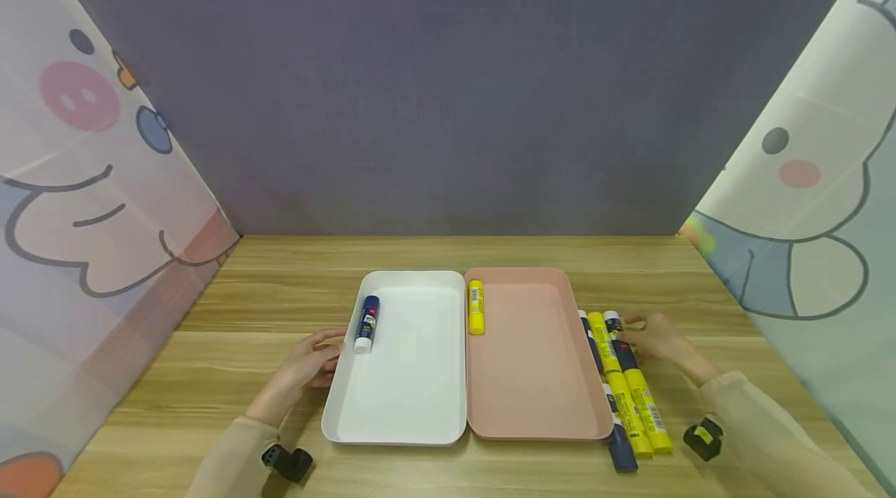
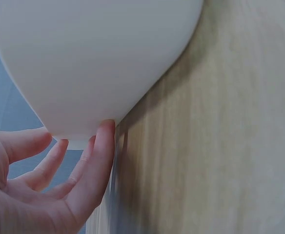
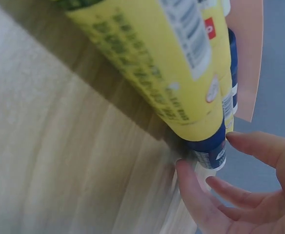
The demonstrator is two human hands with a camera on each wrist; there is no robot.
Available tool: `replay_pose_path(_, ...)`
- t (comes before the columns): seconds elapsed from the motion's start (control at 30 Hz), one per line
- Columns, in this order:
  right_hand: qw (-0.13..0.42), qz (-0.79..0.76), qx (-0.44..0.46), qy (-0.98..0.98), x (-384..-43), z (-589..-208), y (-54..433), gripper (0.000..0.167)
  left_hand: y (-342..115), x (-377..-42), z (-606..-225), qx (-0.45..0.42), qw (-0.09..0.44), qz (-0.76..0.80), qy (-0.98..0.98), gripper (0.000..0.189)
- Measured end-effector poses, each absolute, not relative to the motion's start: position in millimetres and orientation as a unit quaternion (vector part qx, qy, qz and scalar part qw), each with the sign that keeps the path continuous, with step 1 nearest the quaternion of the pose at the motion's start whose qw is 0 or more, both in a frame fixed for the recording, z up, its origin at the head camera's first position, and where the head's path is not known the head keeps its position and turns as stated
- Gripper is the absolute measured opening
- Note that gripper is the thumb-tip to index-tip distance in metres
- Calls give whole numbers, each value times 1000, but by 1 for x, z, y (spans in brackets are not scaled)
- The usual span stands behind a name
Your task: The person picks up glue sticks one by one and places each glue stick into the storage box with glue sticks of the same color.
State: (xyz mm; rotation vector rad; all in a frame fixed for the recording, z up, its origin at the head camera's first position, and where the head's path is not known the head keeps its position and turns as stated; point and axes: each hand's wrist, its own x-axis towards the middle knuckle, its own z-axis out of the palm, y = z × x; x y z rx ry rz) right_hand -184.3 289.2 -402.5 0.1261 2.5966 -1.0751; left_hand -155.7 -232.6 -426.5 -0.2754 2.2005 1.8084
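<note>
My left hand [image 1: 308, 367] touches the left wall of the white tray [image 1: 420, 436], its fingertips against the side and its thumb at the rim in the left wrist view. A dark blue glue stick [image 1: 367, 324] with a white end lies in that tray. My right hand [image 1: 654, 338] reaches over the far end of a row of glue sticks, its thumb and fingers spread around a dark blue glue stick [image 3: 212, 155]. The fingers are lightly bent, with a gap between forefinger and stick. Directly before it along the row lies a yellow glue stick [image 3: 147, 63].
The pink tray [image 1: 539, 373] adjoins the white one and holds a yellow glue stick [image 1: 476, 307]. Several yellow and dark blue glue sticks lie in rows along its right side, close to its wall. A grey panel [image 1: 448, 93] stands behind the wooden table [image 1: 294, 264].
</note>
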Motion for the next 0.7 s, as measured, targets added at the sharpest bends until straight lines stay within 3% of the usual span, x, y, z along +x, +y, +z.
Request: replay_pose_path(0.7, 185, -382, 42, 905, -186, -407, 285, 56, -233, -156, -428, -92, 138, 630, 758, 43)
